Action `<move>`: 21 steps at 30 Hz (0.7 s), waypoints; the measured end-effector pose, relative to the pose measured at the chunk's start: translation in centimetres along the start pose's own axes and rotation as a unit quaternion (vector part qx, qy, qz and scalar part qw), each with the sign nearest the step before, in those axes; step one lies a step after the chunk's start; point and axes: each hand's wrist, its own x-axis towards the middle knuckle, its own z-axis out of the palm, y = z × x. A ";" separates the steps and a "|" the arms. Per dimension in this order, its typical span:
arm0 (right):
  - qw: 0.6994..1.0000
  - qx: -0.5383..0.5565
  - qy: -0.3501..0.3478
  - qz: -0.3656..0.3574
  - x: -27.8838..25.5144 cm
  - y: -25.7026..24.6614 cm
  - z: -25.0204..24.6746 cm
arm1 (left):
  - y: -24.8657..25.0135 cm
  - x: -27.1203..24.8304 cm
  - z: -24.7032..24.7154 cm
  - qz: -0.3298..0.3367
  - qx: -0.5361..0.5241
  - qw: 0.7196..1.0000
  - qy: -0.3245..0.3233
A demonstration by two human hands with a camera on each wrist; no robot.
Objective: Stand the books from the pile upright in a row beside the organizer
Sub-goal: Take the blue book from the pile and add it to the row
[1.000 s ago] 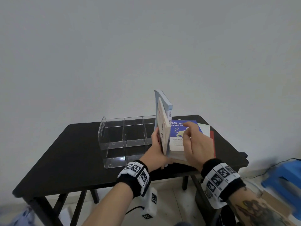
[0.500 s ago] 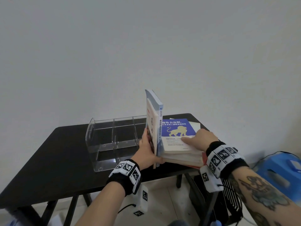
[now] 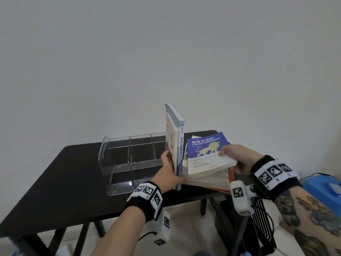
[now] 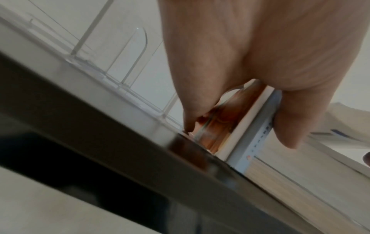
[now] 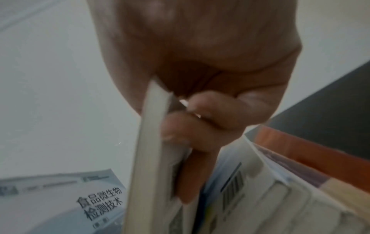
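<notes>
A clear organizer (image 3: 129,159) stands on the black table (image 3: 64,182). Two upright books (image 3: 175,137) stand against its right end; my left hand (image 3: 168,170) grips them low down, thumb on one side and fingers on the other, as the left wrist view shows around their spines (image 4: 250,131). To their right lies the pile (image 3: 212,180). Its top book, blue with a yellow lion (image 3: 204,150), is tilted up at its right edge. My right hand (image 3: 238,159) holds that edge, thumb on the cover and fingers curled underneath (image 5: 200,126).
A red book (image 5: 300,150) lies at the bottom of the pile, near the table's right front edge. A blue stool (image 3: 324,185) stands on the floor to the right, and a dark box (image 3: 258,228) sits under the table. The wall runs close behind.
My right hand slid from the top of the blue cover to its right edge, took hold and raised that edge off the pile. The left hand kept holding the upright books.
</notes>
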 end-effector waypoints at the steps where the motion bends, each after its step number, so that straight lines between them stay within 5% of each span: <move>1: 0.999 0.026 -0.032 0.018 -0.3 0.1 -0.1 | 0.1 0.0 -0.1 -0.004 -0.001 1.000 -0.005; 5: 0.990 0.116 -0.082 0.020 -0.5 0.6 -0.7 | 0.0 -0.1 -0.1 -0.008 -0.004 1.000 -0.008; 9: 0.984 0.125 0.014 -0.125 -0.9 0.4 -0.4 | 0.0 -0.3 0.0 -0.021 0.039 0.999 0.012; 15: 0.886 0.104 0.195 -0.408 -4.6 -1.6 1.8 | 0.0 0.0 -0.1 -0.054 0.072 0.996 -0.005; 21: 0.840 0.097 0.263 -0.465 -7.4 -3.1 3.9 | -0.3 -0.2 0.1 -0.029 0.022 0.999 0.004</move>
